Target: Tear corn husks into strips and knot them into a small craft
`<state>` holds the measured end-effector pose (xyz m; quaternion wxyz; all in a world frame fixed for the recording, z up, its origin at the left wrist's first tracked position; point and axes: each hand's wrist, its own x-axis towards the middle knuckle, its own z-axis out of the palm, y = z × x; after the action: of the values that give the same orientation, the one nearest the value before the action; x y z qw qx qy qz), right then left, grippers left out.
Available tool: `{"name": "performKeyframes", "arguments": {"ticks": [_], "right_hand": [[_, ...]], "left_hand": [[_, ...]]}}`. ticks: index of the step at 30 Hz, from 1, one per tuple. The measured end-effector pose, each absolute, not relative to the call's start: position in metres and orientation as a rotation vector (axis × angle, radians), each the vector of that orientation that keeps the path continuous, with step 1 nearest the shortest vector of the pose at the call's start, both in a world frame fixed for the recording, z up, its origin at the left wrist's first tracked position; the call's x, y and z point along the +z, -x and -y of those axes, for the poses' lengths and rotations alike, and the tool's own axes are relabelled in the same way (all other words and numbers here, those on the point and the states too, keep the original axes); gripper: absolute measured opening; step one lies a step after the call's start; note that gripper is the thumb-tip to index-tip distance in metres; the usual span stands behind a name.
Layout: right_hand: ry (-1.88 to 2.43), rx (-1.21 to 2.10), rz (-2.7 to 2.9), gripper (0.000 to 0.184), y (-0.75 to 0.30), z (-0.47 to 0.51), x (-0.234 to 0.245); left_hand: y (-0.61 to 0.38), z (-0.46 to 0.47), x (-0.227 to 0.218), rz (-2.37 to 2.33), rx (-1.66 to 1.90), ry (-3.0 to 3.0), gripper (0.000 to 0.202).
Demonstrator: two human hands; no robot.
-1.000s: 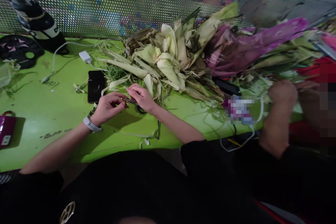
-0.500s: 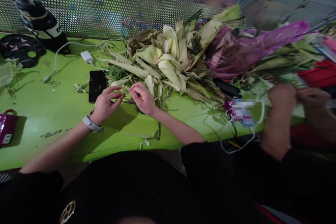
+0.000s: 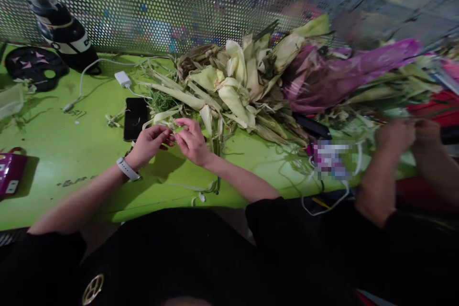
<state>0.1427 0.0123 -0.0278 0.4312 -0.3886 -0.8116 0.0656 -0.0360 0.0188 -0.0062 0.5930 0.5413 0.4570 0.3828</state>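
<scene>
Pinching closer than before with bare left hand (image 3: 151, 142); spreading finger and thumb wider with bare right hand (image 3: 193, 143). Cannot tell any hold. Just beyond, far right: big pile of dry, pale-green corn husks (image 3: 234, 101).

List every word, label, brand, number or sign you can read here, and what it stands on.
"EN", uncertain, cut off by the curve: dark bottle.
Two handwritten marks, too blurred: green table.
Small markings, unreadable: purple box.
Round gold emblem, H-like, no sure letter: black shirt.
Any print hidden by pixelation: purple-and-white item.
</scene>
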Motion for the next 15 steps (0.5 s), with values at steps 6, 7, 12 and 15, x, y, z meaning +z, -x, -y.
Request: {"name": "performKeyframes", "arguments": {"ticks": [6, 7, 12, 15], "right_hand": [[0.889, 0.186, 2.154, 0.021, -0.1450, -0.0154, -0.0332], [0.875, 0.198, 2.146, 0.021, -0.1451, -0.0163, -0.0338], [0.866, 0.194, 2.120, 0.023, -0.1437, -0.0207, -0.0372], [0.863, 0.158, 2.151, 0.021, -0.1419, -0.0205, -0.0387]], "left_hand": [[0.0368, -0.0201, -0.0088, -1.002, 0.901, -0.988, 0.025], [0.0366, -0.0202, -0.0092, -0.994, 0.893, -0.937, 0.023], [0.0337, -0.0180, -0.0119, -0.987, 0.932, -0.817, 0.025], [0.0324, -0.0159, -0.0139, -0.977, 0.950, -0.899, 0.030]]}}
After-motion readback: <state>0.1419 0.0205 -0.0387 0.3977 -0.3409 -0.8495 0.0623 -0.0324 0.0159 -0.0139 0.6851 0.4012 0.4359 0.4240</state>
